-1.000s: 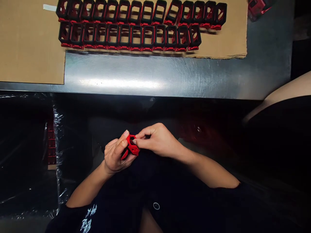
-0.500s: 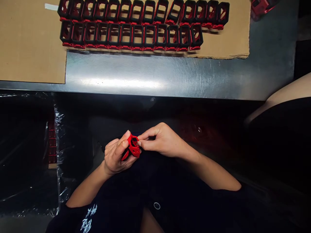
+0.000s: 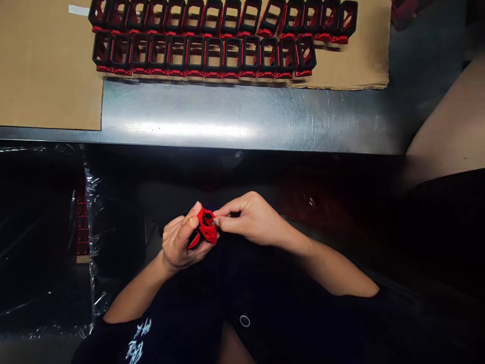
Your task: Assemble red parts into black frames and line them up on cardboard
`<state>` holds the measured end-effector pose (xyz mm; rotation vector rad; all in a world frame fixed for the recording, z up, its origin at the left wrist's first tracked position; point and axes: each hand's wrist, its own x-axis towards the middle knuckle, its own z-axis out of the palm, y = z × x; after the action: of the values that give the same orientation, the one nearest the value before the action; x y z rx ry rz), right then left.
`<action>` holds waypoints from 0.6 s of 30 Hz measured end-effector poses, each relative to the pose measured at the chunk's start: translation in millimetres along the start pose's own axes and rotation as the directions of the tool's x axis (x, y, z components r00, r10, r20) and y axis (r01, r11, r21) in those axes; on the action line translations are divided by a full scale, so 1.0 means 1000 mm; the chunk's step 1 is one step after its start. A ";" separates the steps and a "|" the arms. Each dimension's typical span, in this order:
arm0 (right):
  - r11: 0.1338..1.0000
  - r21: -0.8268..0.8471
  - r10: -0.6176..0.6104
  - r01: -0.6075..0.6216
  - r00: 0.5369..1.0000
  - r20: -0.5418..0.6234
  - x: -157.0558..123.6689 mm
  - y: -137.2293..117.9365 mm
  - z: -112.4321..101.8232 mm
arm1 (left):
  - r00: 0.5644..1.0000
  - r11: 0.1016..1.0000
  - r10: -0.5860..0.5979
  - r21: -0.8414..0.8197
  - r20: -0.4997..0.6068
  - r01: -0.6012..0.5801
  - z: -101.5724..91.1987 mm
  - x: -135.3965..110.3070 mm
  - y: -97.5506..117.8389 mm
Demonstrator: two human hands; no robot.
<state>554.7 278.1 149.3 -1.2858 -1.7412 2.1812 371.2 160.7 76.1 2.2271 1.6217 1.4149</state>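
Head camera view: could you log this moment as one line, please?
left hand: holds red part | right hand: touching red part | two rows of black-and-red frames on cardboard

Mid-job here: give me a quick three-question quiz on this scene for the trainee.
1. Multiple choice: what do the rows of black-and-red frames stand on? A) a cardboard sheet B) the plastic sheeting C) the person's lap
2. True or false: the left hand and the right hand both touch the red frame piece.
3. Fill in the blank: the black-and-red frames stand in ___ rows.

Key: 1 A; 2 true; 3 two.
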 end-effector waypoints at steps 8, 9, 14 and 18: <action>1.000 -0.011 0.005 -0.006 1.000 -0.030 0.002 0.000 0.002 | 1.000 1.000 0.013 -0.005 0.024 -0.013 -0.001 0.003 0.000; 1.000 -0.005 0.001 -0.002 1.000 -0.025 0.002 -0.001 0.002 | 1.000 1.000 0.009 -0.005 0.026 -0.008 -0.001 0.003 0.000; 1.000 0.005 -0.002 0.002 1.000 0.026 -0.001 0.000 -0.004 | 1.000 1.000 -0.007 -0.019 0.025 0.008 -0.003 0.003 0.001; 1.000 0.009 -0.019 0.019 0.999 0.035 -0.002 0.000 -0.006 | 1.000 1.000 0.008 -0.024 0.017 -0.008 -0.003 0.005 0.001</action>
<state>559.8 281.3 150.5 -1.2315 -1.7470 2.2118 370.2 162.4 81.3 2.2292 1.5836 1.4053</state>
